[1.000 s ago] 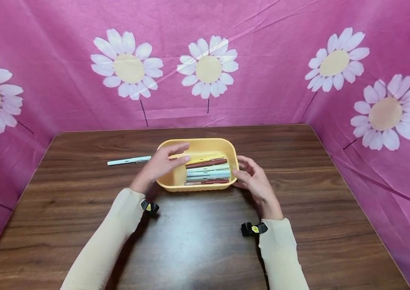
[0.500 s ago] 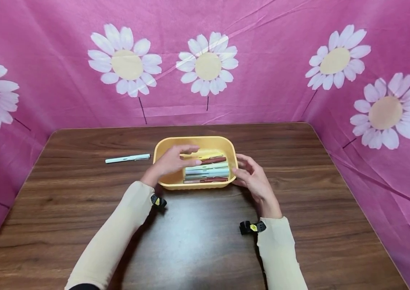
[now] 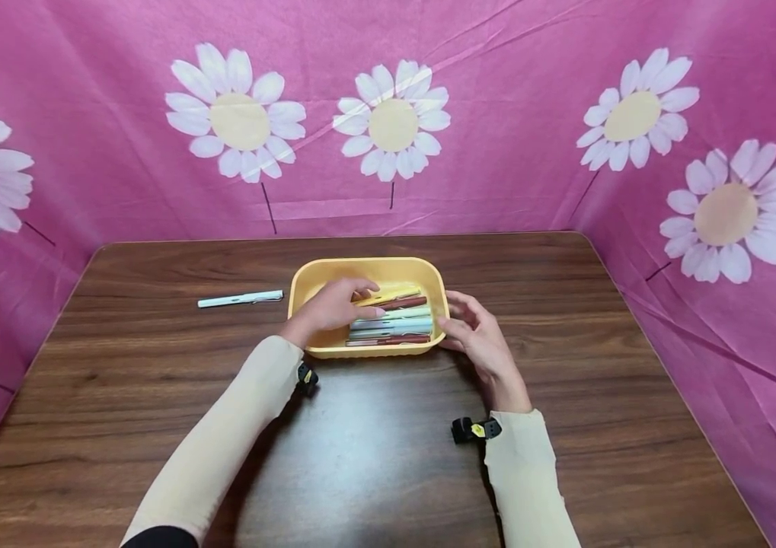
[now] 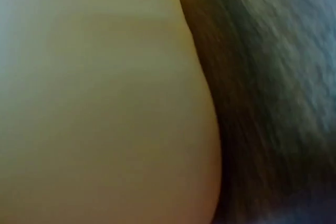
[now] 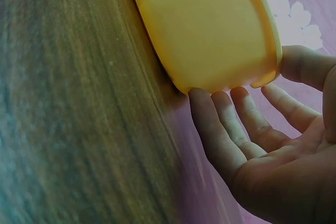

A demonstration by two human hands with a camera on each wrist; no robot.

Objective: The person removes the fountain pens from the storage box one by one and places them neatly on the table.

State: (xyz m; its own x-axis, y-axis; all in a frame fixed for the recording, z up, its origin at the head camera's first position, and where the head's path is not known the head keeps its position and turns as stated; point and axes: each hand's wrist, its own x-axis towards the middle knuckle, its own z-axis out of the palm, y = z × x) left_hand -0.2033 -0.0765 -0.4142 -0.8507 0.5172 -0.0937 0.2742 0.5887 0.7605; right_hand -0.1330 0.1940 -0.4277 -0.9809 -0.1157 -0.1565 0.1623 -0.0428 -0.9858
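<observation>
A yellow plastic basket (image 3: 319, 268) stands on the table with several pens inside, lying side by side. Among them are a yellow pen (image 3: 397, 294), a dark red pen (image 3: 415, 303), a pale green pen (image 3: 410, 313) and a light blue pen (image 3: 394, 325). My left hand (image 3: 333, 306) reaches into the basket over its left side, thumb and fingers apart above the far pens. At the basket's right end my right hand (image 3: 482, 342) holds the wall, thumb at the rim and fingertips against the outside. The left wrist view shows mostly blurred skin.
Another light blue pen (image 3: 240, 299) lies on the wooden table (image 3: 374, 457), left of the basket. A pink cloth (image 3: 497, 183) with large white flowers hangs behind and along both sides of the table.
My left hand has moved right and lower into the basket, toward the pens. The right hand keeps its place at the basket's right end.
</observation>
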